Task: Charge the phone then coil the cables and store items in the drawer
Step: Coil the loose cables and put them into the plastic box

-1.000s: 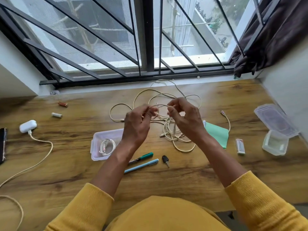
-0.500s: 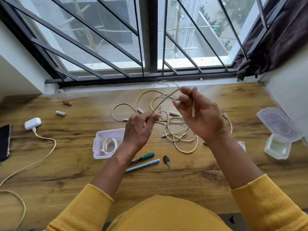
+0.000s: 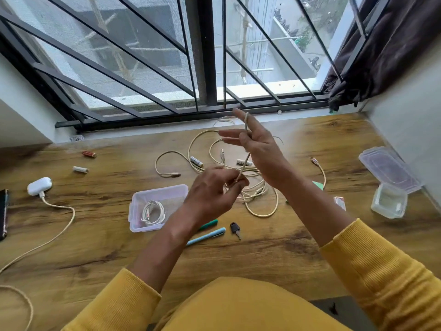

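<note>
both hands (image 3: 260, 149) stretch cable (image 3: 244, 167).

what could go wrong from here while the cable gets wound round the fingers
1. The cable runs from the right hand through the left hand into the tangled pile; pulling may tighten a knot.
2. Dragged loops could roll the battery lying among them.
3. With the fingers spread, a wrap may slip off.
</note>
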Tool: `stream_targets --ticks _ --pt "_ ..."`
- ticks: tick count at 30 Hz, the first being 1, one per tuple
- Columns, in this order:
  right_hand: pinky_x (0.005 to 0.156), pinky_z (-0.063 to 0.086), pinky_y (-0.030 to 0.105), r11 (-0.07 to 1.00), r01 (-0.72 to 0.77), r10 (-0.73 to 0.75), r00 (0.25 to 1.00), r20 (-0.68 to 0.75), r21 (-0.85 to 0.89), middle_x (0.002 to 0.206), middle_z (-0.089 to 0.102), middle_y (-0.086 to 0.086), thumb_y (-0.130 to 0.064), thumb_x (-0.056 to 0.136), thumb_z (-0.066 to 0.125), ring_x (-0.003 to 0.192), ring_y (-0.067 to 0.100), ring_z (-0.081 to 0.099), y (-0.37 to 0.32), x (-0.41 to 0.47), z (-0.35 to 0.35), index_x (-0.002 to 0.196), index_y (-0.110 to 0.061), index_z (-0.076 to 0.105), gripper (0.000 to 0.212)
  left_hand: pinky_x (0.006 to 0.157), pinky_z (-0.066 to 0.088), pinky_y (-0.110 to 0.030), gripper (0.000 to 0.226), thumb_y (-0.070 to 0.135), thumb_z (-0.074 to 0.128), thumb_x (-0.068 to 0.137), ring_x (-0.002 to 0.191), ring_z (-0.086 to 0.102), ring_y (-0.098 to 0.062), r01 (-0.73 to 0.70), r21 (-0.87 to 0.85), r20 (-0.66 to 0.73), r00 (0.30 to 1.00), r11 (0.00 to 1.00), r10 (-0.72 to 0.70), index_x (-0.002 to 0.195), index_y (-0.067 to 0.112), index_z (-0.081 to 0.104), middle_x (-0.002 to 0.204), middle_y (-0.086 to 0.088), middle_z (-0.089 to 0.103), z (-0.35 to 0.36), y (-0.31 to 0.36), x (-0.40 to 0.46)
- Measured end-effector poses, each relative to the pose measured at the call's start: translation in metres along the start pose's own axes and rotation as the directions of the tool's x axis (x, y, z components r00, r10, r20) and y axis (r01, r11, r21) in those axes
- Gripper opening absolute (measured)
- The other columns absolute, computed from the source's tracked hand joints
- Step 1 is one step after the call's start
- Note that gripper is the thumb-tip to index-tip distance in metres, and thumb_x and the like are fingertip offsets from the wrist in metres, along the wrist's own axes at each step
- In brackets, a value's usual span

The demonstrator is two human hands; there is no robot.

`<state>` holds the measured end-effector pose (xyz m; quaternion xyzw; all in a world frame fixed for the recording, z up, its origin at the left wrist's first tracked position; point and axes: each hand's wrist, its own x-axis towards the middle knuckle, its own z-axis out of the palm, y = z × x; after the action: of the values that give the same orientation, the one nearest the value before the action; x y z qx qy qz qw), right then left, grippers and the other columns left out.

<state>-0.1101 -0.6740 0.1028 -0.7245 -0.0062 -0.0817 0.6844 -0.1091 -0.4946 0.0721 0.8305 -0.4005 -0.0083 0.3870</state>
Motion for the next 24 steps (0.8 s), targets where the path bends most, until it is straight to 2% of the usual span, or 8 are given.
stream_targets --ticks 6,10,12,15,18,20,21,24 --pt "0.060 0.045 0.026 0.950 -0.055 0.091 0.991 0.103 -0.306 0.063 0.059 -0.008 -0.025 0.104 0.044 0.059 0.006 0.056 0.015 -0.010 -0.005 0.158 -0.022 0.044 0.054 0.064 0.054 -0.044 0.017 0.030 0.068 0.097 0.066 0.066 -0.016 0.048 -0.182 -0.052 0.997 0.982 -0.058 0.091 0.019 0.079 0.073 0.006 0.072 -0.036 -0.006 0.018" --pt "0.049 0.031 0.022 0.973 -0.092 0.154 0.942 0.297 -0.213 0.054 0.044 -0.009 -0.043 0.112 0.032 0.047 0.005 0.035 0.000 -0.025 -0.002 0.104 -0.012 0.066 0.047 0.066 0.062 -0.050 0.011 0.016 0.069 0.095 0.069 0.071 -0.016 0.077 -0.240 -0.038 0.995 0.968 -0.089 0.101 0.018 0.078 0.081 0.003 0.075 -0.048 -0.016 0.031" --pt "0.046 0.026 0.022 0.974 -0.148 0.204 0.900 0.385 -0.172 0.057 0.038 -0.001 -0.040 0.115 0.034 0.049 0.009 0.031 -0.005 -0.026 -0.006 0.107 -0.009 0.069 0.047 0.064 0.061 -0.052 0.012 0.012 0.069 0.096 0.070 0.070 -0.024 0.073 -0.249 -0.027 0.996 0.966 -0.082 0.106 0.016 0.074 0.080 -0.003 0.072 -0.052 -0.019 0.036" --pt "0.048 0.026 0.025 0.963 -0.217 0.269 0.822 0.501 -0.161 0.062 0.032 0.007 -0.034 0.113 0.044 0.053 0.014 0.028 -0.012 -0.024 -0.017 0.117 0.004 0.070 0.046 0.058 0.055 -0.044 0.011 0.015 0.071 0.098 0.067 0.062 -0.028 0.074 -0.257 -0.028 0.996 0.964 -0.084 0.109 0.015 0.072 0.079 -0.009 0.066 -0.053 -0.021 0.042" --pt "0.070 0.055 0.025 0.949 -0.314 0.231 0.760 0.608 0.032 0.054 0.031 0.004 -0.028 0.113 0.042 0.045 0.014 0.027 -0.024 -0.025 -0.022 0.106 0.009 0.064 0.043 0.056 0.048 -0.042 0.012 0.026 0.070 0.100 0.064 0.057 -0.031 0.069 -0.343 -0.043 0.995 0.937 -0.089 0.105 0.015 0.071 0.076 -0.014 0.064 -0.048 -0.020 0.043" --pt "0.100 0.044 0.072 0.926 -0.311 0.112 0.766 0.633 0.212 0.053 0.041 0.005 -0.023 0.113 0.035 0.042 0.016 0.037 -0.029 -0.024 -0.024 0.108 0.003 0.061 0.038 0.057 0.048 -0.052 0.012 0.029 0.063 0.104 0.062 0.053 -0.035 0.071 -0.420 -0.086 0.989 0.905 -0.117 0.098 0.024 0.071 0.072 -0.011 0.061 -0.040 -0.020 0.042" --pt "0.092 0.032 0.084 0.915 -0.286 0.055 0.788 0.614 0.284 0.057 0.049 0.004 -0.021 0.114 0.031 0.044 0.017 0.048 -0.030 -0.022 -0.024 0.111 0.001 0.060 0.037 0.057 0.048 -0.056 0.018 0.028 0.058 0.107 0.061 0.051 -0.030 0.084 -0.440 -0.113 0.982 0.894 -0.148 0.094 0.029 0.070 0.070 -0.005 0.058 -0.035 -0.020 0.041" --pt "0.096 0.042 0.067 0.884 -0.177 -0.041 0.892 0.450 0.432 0.078 0.070 0.006 -0.018 0.115 0.022 0.078 0.023 0.070 -0.036 -0.019 -0.021 0.123 -0.001 0.057 0.040 0.053 0.043 -0.058 0.028 0.027 0.051 0.110 0.059 0.044 -0.024 0.164 -0.466 -0.157 0.952 0.869 -0.264 0.089 0.032 0.069 0.067 -0.001 0.051 -0.016 -0.017 0.037"
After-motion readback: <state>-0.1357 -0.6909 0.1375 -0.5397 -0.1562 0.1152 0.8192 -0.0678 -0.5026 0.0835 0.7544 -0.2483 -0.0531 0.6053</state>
